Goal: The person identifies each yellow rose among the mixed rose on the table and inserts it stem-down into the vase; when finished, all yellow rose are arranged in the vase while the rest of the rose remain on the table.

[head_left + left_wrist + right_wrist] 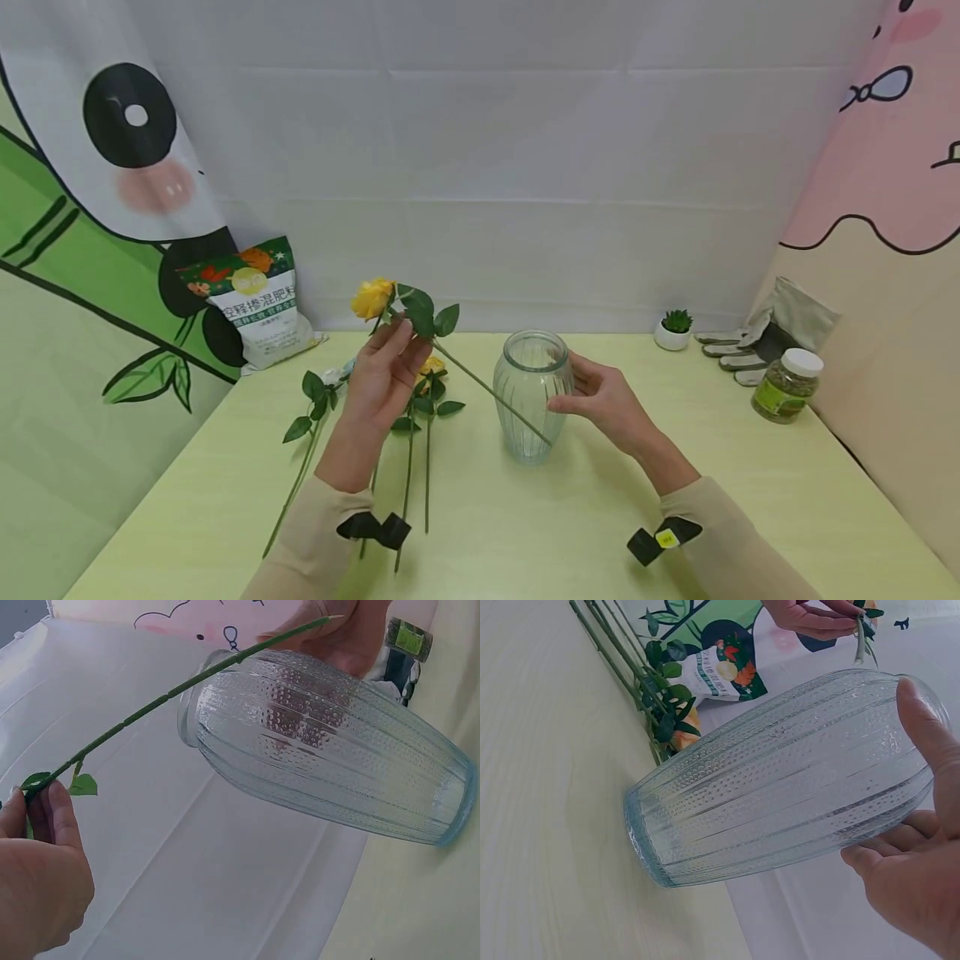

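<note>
My left hand [375, 385] pinches a yellow artificial rose [372, 298] just below its bloom, by the leaves. From there the green stem [150, 707] slants down to the right, and its bare tip overlaps the vase in the head view. A ribbed, clear glass vase [525, 375] with a wide mouth stands upright on the table. Around its right side my right hand [611, 404] curls, thumb in front and fingers behind. In the right wrist view the vase [780, 780] shows a dotted texture between its ribs.
Several more roses lie left of the vase, among them a yellow one [432, 365] and a white one [331, 377]. A fertilizer bag [258, 308] leans at the back left. At the right are a small potted succulent [672, 331], grey gloves [787, 321] and a white-lidded jar [786, 387].
</note>
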Demonstrator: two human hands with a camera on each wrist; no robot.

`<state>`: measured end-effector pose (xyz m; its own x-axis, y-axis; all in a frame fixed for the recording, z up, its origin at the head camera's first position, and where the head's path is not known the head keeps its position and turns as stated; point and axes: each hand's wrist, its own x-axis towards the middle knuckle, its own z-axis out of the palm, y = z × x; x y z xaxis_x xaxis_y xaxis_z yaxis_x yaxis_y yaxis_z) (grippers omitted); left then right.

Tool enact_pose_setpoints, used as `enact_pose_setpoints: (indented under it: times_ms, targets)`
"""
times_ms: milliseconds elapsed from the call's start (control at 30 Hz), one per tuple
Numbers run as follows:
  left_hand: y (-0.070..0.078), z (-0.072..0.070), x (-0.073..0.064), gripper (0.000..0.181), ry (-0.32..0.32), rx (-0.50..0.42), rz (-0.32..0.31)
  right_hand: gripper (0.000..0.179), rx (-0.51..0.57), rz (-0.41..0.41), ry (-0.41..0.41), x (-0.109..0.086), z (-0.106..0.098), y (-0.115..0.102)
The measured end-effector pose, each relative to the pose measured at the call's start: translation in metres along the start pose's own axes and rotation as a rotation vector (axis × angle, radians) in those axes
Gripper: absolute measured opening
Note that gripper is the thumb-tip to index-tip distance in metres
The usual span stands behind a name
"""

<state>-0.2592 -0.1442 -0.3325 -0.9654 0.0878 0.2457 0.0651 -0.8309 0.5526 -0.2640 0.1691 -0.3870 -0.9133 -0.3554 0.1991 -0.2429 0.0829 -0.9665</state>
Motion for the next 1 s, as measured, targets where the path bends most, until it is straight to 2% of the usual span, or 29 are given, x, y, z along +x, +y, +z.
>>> enact_pose_setpoints:
  times_ms: [67,200,333,500,600,733,1000]
  targets:
    - [0.001,0.000,0.000,0.020,-0.031,-0.076,-0.001,0.088,0.000,0.001,0.000,0.000,0.000,0.000]
    - [0.002,-0.001,-0.002,0.021,-0.140,-0.193,-0.009,0.088,0.001,-0.002,-0.001,0.000,-0.001,0.001]
    - [0.002,0.001,-0.003,0.025,-0.228,-0.267,-0.008,0.088,0.000,-0.002,0.000,0.001,-0.001,0.002]
    - [0.004,0.006,-0.003,0.026,-0.297,-0.320,0.003,0.088,0.004,-0.006,-0.006,0.001,-0.002,0.002]
    - [0.008,0.009,-0.004,0.025,-0.312,-0.334,0.020,0.088,0.007,-0.018,-0.012,0.002,-0.002,0.001]
    - [0.013,0.012,-0.003,0.023,-0.299,-0.344,0.045,0.088,0.005,-0.025,-0.010,0.001,-0.003,0.001]
    - [0.027,0.018,0.009,0.013,-0.216,-0.382,0.099,0.090,0.022,-0.021,-0.018,0.000,-0.003,0.002]
